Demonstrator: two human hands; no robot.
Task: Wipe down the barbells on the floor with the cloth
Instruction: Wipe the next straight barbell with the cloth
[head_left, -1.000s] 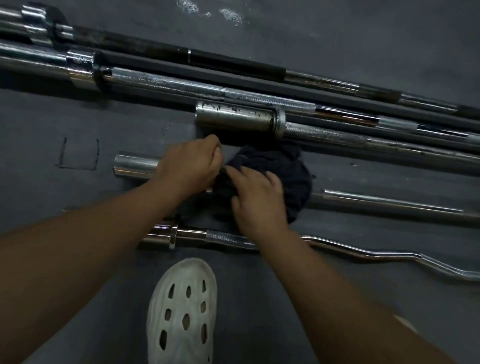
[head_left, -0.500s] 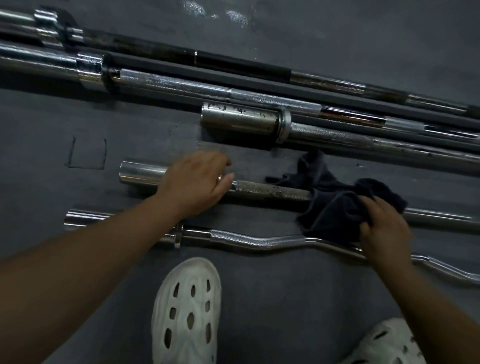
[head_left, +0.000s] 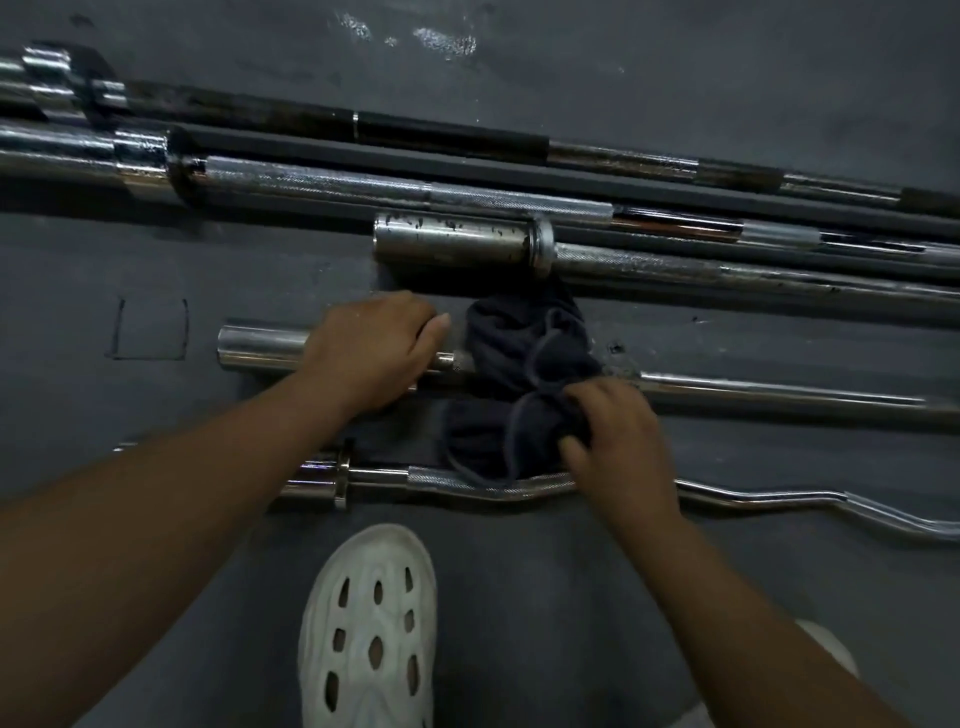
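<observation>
A thin square outline (head_left: 150, 330) is seen marked at the far left of the dark grey rubber floor (head_left: 156, 249). Along the top, a long worn black barbell (head_left: 441, 132) and a long knurled silver barbell (head_left: 311, 179) are laid side by side, with a shorter barbell with a spotted steel sleeve (head_left: 452, 241) just below them. Nearer, the straight chrome barbell (head_left: 260, 345) is gripped by the left hand (head_left: 371, 353) where sleeve meets shaft. The fingers are curled over the bar and the thumb is stretched towards the cloth. A white perforated foam shoe (head_left: 369, 634) is planted below, close to the wavy chrome curl bar (head_left: 467, 486). The bunched dark navy cloth (head_left: 519, 358) is draped over the straight chrome barbell's shaft, just right of the left hand, and its lower folds reach the curl bar. Its lower right part is held by the right hand (head_left: 618, 447), whose blurred fingers are curled into the fabric.
</observation>
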